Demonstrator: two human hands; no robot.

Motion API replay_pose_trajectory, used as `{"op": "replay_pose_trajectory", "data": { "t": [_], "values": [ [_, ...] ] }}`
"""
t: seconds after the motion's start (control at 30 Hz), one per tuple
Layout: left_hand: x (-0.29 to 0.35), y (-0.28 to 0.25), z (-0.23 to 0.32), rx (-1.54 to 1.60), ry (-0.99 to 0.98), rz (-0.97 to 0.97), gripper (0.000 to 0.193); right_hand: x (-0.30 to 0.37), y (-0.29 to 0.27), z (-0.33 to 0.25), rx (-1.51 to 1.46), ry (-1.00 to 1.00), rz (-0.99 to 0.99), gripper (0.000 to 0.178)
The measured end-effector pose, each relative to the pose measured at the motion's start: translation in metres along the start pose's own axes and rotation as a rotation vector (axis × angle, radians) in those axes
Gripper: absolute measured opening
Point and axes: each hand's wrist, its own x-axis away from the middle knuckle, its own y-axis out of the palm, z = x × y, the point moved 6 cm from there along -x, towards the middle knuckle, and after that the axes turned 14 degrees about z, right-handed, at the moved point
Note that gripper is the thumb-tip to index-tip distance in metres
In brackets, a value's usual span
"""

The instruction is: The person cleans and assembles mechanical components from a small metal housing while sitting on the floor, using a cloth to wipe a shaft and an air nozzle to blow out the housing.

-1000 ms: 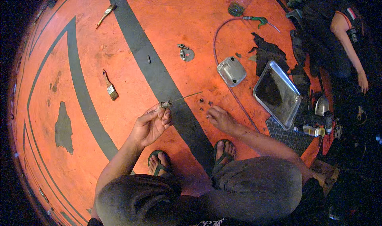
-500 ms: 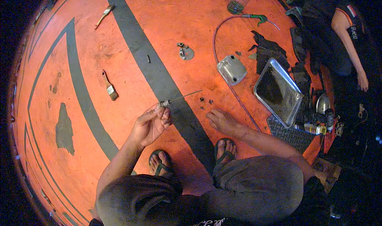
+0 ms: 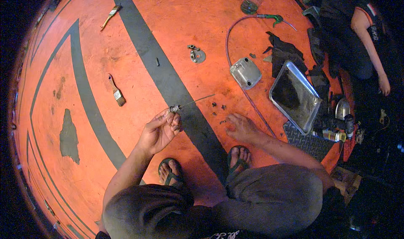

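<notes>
My left hand [image 3: 162,127] is closed, pinching a small cylindrical metal part [image 3: 174,109] in its fingertips above the dark floor stripe. A long thin rod [image 3: 198,100] points from this part toward the upper right. My right hand [image 3: 242,128] is low over the orange floor, its fingers bent but apart, with nothing visible in them. Just beyond its fingertips lie several small dark pieces [image 3: 214,113], too small to name.
A metal cover [image 3: 245,73], a metal tray [image 3: 273,96] and a hose with a green air gun [image 3: 273,19] lie to the right. Toothed metal parts [image 3: 197,56] are ahead; two brushes [image 3: 115,91] [image 3: 111,16] lie left. Another person's arm [image 3: 372,49] hangs far right.
My right hand has shifted slightly right and its fingers have loosened; tiny bits now show by its fingertips. My left hand with the metal part has barely moved.
</notes>
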Motion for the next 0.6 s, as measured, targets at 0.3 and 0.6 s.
{"op": "replay_pose_trajectory", "data": {
  "t": [0.3, 0.6],
  "values": [
    [-0.006, 0.005, -0.004, 0.0, -0.012, -0.056, 0.016, 0.043, 0.036, 0.033, -0.043, -0.055, -0.046, 0.027],
    [0.001, 0.006, -0.002, 0.031, -0.028, -0.01, 0.016, -0.043, -0.114, -0.101, -0.423, -0.184, 0.426, 0.014]
  ]
}}
